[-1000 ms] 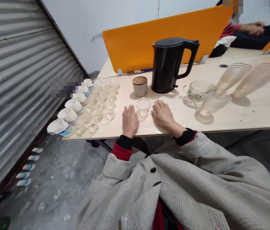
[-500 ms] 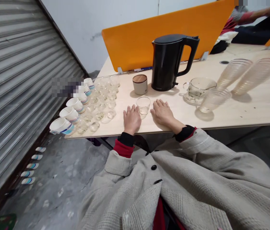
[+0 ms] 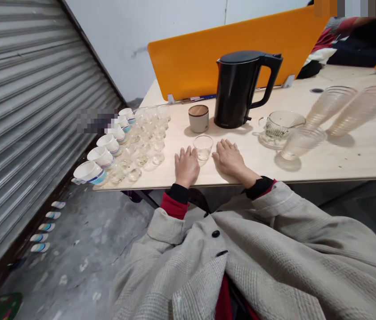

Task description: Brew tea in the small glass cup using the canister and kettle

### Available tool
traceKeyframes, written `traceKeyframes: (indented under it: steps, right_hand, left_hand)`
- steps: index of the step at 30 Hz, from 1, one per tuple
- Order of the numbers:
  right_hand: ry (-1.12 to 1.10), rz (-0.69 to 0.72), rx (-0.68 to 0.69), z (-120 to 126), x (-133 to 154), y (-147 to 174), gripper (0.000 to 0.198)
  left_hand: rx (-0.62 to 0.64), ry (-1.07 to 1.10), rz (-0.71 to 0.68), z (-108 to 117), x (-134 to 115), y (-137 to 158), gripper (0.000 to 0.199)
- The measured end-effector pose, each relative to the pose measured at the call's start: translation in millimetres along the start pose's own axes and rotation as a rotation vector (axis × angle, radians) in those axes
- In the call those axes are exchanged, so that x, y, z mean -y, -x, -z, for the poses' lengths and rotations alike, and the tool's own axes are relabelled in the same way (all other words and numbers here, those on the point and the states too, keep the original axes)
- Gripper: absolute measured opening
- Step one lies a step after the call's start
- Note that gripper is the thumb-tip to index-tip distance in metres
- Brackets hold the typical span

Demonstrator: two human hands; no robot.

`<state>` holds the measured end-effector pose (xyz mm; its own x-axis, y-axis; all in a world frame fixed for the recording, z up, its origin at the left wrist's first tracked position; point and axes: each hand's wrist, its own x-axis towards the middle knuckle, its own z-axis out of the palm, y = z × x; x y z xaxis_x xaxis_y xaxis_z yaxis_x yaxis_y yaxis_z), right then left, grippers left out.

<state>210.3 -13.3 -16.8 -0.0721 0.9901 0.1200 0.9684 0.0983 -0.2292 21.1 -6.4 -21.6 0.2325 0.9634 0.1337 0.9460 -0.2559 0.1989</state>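
Note:
A clear plastic cup (image 3: 203, 146) stands upright on the pale wooden table (image 3: 181, 129), between my two hands. My left hand (image 3: 187, 166) lies flat on the tabletop just left of the cup, palm down, fingers stretched out; whether it touches the cup I cannot tell. To the cup's right, my right hand (image 3: 230, 159) also rests palm down and open, slightly apart from it. Neither hand holds anything. Behind the cup sits a grey canister (image 3: 198, 121) with a wooden lid. A black electric kettle (image 3: 234, 91) stands behind my right hand.
Rows of clear cups (image 3: 143, 144) and white paper cups (image 3: 89, 172) line the table's left end. Right are a glass cup on a saucer (image 3: 283, 122) and stacked plastic cups (image 3: 303, 144). An orange divider (image 3: 188, 66) stands behind. Another person's sleeve (image 3: 326, 40) shows beyond it.
The view has shifted slightly, so the table's things appear a little farther right. My hands stay flat beside the plastic cup, which has not been moved.

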Motion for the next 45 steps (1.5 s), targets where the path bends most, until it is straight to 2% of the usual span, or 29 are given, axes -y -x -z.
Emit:
traceKeyframes:
  steps: [29, 35, 45]
  right_hand:
    - [0.008, 0.029, -0.027, -4, -4, -1, 0.065]
    - [-0.009, 0.034, -0.041, -6, -6, -1, 0.069]
    - [-0.076, 0.119, -0.059, -10, -14, -5, 0.082]
  left_hand:
    - [-0.026, 0.012, -0.008, -8, 3, 0, 0.058]
    - [-0.026, 0.016, -0.004, -8, 3, 0, 0.058]
    - [-0.035, 0.05, 0.002, -9, 2, -1, 0.055]
